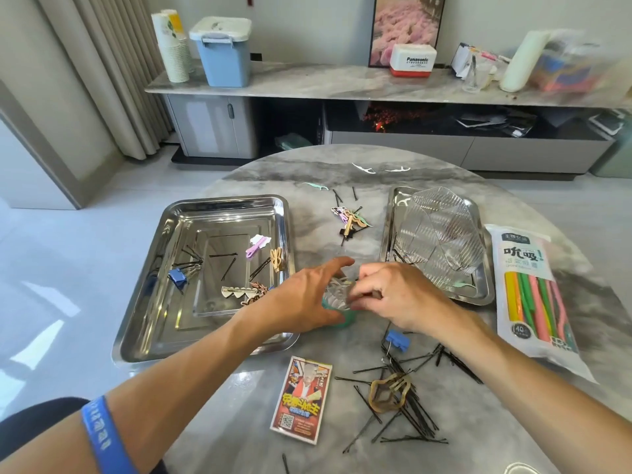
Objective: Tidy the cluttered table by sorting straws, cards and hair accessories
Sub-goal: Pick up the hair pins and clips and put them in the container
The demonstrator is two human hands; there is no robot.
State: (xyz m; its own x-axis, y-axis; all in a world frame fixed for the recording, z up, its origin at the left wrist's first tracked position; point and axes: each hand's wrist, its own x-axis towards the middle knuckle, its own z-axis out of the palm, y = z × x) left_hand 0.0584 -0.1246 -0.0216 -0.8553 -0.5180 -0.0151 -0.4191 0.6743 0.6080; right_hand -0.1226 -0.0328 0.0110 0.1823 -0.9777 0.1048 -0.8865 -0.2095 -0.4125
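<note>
We see a round marble table (393,165) carrying two steel trays (143,323) (487,295), a straw pack (533,292) at right, a card box (302,398) and loose bobby pins (410,419) at bottom.

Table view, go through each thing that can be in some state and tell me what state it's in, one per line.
Left tray: holds hairpins and clips.
Right tray: holds a clear ribbed dish lying tilted.
Straw pack: sealed, lying flat on the table.
Card pack: closed, lying face up.
Small clear cup: upright, between both hands.
Left hand: curled round the cup.
Right hand: pinching something small over the cup.
Blue bin: lid on.
</note>
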